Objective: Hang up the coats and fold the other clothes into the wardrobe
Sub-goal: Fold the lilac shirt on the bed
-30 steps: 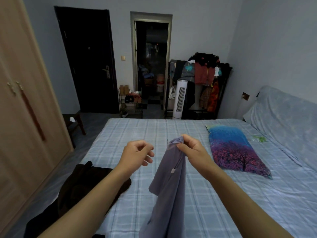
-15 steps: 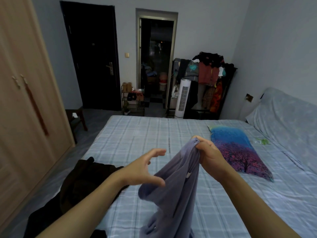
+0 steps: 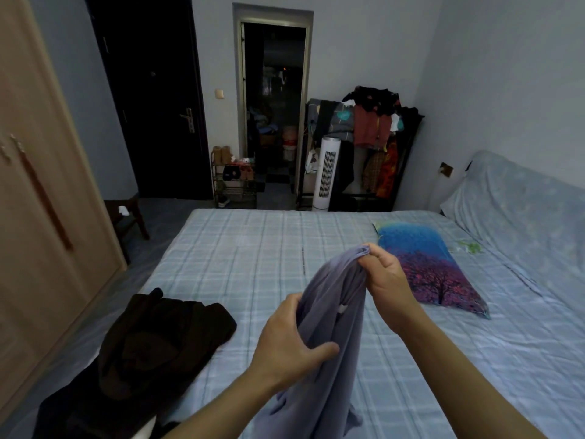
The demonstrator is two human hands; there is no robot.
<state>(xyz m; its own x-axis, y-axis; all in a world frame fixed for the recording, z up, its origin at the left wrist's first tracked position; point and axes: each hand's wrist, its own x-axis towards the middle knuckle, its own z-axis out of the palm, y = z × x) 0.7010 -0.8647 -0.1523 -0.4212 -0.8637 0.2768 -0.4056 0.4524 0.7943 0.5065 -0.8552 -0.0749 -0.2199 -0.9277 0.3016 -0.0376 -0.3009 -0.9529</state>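
Two hands hold one soft lavender-grey garment (image 3: 329, 337): right hand (image 3: 384, 280) pinches its top edge, left hand (image 3: 288, 340) grips lower folds; one dark brown coat (image 3: 152, 340) lies left of that grip.

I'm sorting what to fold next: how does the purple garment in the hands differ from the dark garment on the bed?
The purple garment is pale lilac; the dark garment looks near black. The purple one hangs lifted, with the right hand pinching its top edge and the left hand gripping lower down; the dark one lies untouched in a crumpled heap on the bed, near its left edge. Neither is folded yet.
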